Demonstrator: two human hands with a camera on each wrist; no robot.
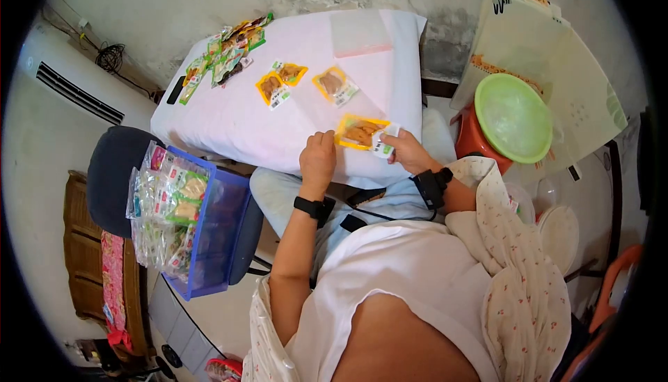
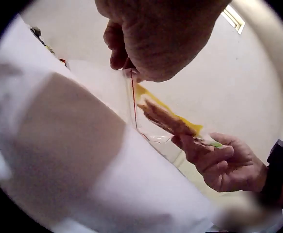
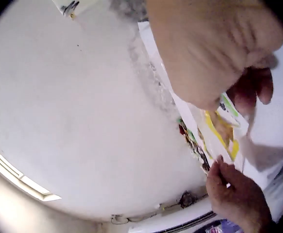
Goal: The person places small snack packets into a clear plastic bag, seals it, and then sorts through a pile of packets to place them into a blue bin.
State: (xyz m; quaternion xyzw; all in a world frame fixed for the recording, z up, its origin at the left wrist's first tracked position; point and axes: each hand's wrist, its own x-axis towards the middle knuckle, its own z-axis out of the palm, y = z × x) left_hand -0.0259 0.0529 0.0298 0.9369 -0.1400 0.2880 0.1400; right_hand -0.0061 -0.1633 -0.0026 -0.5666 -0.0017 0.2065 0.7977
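Note:
Over the near edge of the white-covered table, my right hand grips a yellow-edged food packet by its white end. Brown pieces show through the packet's clear window. My left hand pinches the edge of a clear zip bag, whose red seal line shows in the left wrist view. The packet's far end reaches up to the left fingers and overlaps the bag there. Just beyond the hands lies another yellow-edged packet. Two more, one packet overlapping the other, lie further left.
A pile of mixed packets and a black phone lie at the table's far left. Flat clear bags lie at the back. To the left, a blue basket holds filled bags. A green basin stands at right.

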